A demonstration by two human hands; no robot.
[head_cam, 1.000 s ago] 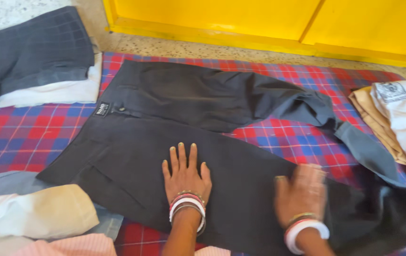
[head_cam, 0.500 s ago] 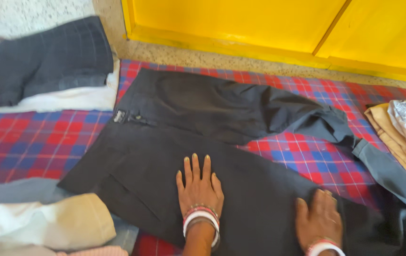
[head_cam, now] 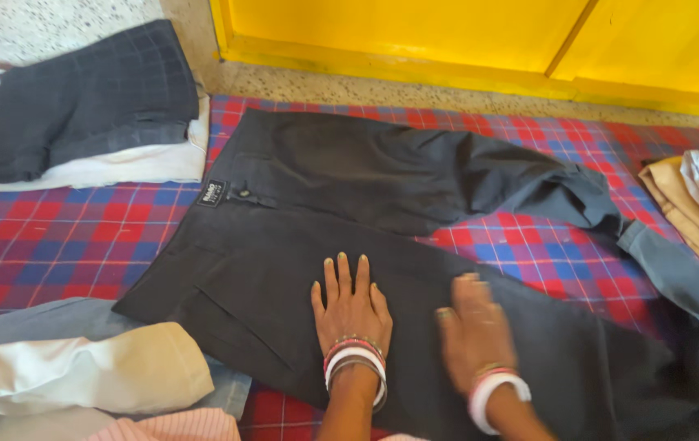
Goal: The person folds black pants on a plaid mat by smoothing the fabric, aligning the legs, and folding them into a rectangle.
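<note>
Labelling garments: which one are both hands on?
The dark grey trousers spread open on the plaid cloth; left hand and right hand lie flat on them. Others sit folded aside.

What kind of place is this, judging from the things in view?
Probably a home floor used for folding laundry: dark trousers spread on a checked cloth over a speckled floor, folded clothes around, and a yellow door behind.

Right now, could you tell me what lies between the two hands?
Only dark trousers fabric between left hand and right hand, in the head view.
</note>
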